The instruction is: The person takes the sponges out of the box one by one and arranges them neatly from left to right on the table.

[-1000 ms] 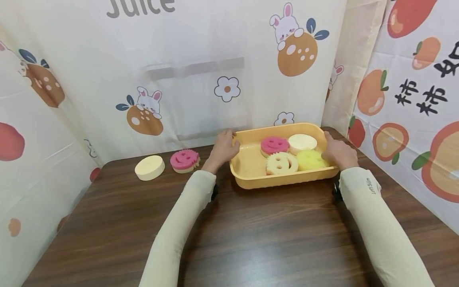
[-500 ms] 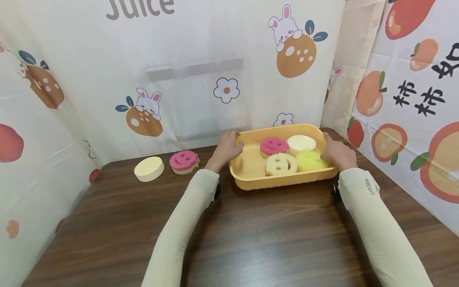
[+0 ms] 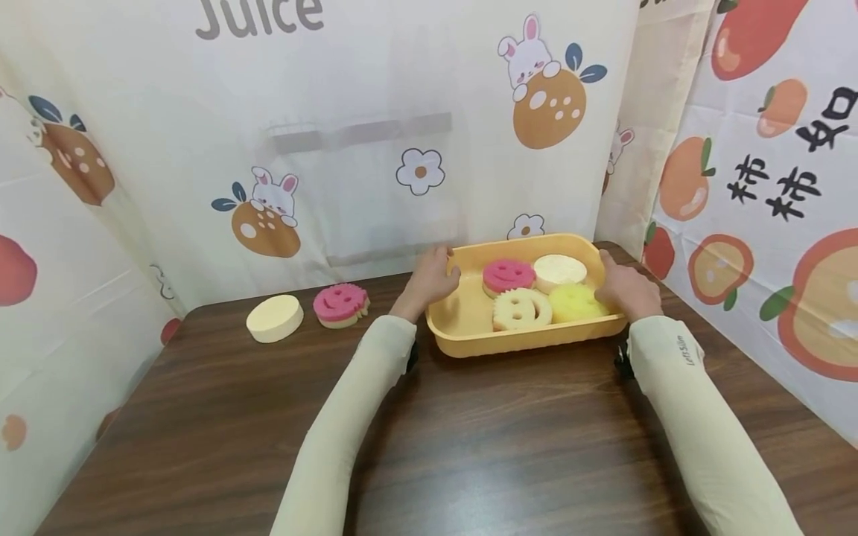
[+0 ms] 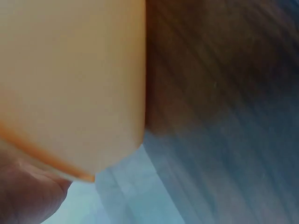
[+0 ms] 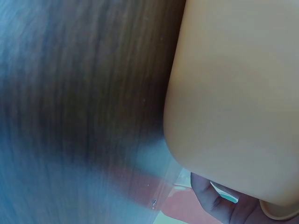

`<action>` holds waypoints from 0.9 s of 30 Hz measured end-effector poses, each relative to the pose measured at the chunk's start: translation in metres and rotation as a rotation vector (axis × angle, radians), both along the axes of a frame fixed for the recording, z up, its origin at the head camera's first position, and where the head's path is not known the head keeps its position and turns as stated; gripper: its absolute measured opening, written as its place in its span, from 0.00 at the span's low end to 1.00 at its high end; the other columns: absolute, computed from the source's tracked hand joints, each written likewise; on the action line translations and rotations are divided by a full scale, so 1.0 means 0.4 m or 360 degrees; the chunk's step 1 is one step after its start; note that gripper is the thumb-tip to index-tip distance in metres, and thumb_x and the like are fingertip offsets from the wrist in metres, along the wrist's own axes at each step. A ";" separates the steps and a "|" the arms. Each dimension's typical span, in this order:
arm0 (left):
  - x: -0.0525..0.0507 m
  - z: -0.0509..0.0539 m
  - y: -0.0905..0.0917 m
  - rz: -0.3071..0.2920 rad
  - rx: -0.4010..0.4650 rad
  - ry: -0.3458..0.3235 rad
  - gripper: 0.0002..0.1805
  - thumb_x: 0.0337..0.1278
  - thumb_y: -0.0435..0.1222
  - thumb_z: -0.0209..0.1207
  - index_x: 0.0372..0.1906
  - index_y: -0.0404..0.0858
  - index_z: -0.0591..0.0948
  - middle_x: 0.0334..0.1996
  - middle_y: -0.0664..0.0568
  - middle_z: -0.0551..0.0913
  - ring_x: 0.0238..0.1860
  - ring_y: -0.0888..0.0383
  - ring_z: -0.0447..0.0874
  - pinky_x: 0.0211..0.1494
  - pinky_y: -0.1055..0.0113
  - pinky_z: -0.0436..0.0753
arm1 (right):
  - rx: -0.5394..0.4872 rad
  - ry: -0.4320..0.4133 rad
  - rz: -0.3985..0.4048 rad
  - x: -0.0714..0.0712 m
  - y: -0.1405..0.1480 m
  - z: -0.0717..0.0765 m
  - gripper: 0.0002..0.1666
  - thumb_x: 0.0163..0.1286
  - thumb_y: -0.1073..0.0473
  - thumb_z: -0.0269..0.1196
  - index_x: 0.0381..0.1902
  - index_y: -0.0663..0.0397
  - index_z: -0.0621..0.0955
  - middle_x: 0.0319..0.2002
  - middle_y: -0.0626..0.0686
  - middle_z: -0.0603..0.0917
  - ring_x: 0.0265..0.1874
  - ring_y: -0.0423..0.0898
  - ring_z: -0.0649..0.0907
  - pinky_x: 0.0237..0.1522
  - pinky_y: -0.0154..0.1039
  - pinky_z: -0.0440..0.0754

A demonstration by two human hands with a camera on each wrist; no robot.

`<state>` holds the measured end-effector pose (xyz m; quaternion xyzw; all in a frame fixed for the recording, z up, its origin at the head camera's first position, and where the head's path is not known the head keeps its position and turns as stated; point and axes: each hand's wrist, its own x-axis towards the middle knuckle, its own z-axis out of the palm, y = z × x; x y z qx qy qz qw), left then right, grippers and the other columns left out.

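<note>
A yellow plastic tray [image 3: 462, 344] stands at the back of the table. In it lie a pink smiley sponge [image 3: 507, 275], a plain cream round sponge [image 3: 559, 271], a cream smiley sponge [image 3: 520, 310] and a bright yellow sponge [image 3: 578, 301]. At the tray's left end my left hand [image 3: 429, 281] holds the rim, thumb over the inner side. My right hand [image 3: 628, 290] grips the opposite end, its thumb over the rim beside the yellow sponge. The right wrist view shows curled fingers [image 5: 211, 198] under the rim, against the tray's outer wall [image 5: 233, 102].
Left of the tray, a cream round sponge [image 3: 275, 318] and a pink smiley sponge [image 3: 341, 304] lie on the dark wooden table [image 3: 482, 447]. A printed curtain [image 3: 375, 112] hangs close behind the tray, and another [image 3: 757, 246] borders the right side.
My left hand has shifted slightly right, its thumb further over the tray's rim. My right hand keeps its place. Tray and sponges look unmoved; the head view has shifted a little.
</note>
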<state>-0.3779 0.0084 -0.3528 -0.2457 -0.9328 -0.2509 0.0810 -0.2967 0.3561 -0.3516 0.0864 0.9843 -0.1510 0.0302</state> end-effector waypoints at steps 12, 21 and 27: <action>0.001 -0.005 0.025 -0.0029 0.0048 -0.0038 0.23 0.71 0.39 0.48 0.64 0.31 0.69 0.60 0.39 0.74 0.57 0.45 0.77 0.63 0.54 0.77 | 0.0008 0.0009 -0.0005 -0.006 -0.006 0.001 0.50 0.68 0.57 0.50 0.80 0.52 0.38 0.53 0.76 0.77 0.39 0.65 0.80 0.37 0.62 0.73; 0.001 -0.007 0.044 -0.0033 0.0006 -0.0043 0.24 0.70 0.39 0.46 0.64 0.30 0.69 0.59 0.38 0.74 0.54 0.46 0.78 0.62 0.55 0.77 | 0.0004 -0.0008 -0.0011 -0.002 -0.002 -0.004 0.50 0.68 0.57 0.50 0.80 0.51 0.38 0.55 0.76 0.76 0.40 0.65 0.79 0.38 0.61 0.73; 0.002 0.001 0.062 -0.0045 0.0011 -0.0062 0.24 0.70 0.39 0.47 0.64 0.29 0.69 0.60 0.38 0.74 0.55 0.47 0.78 0.62 0.56 0.77 | 0.0002 -0.0004 -0.0006 -0.002 0.001 0.001 0.50 0.68 0.56 0.51 0.80 0.51 0.37 0.54 0.75 0.77 0.40 0.64 0.79 0.38 0.61 0.74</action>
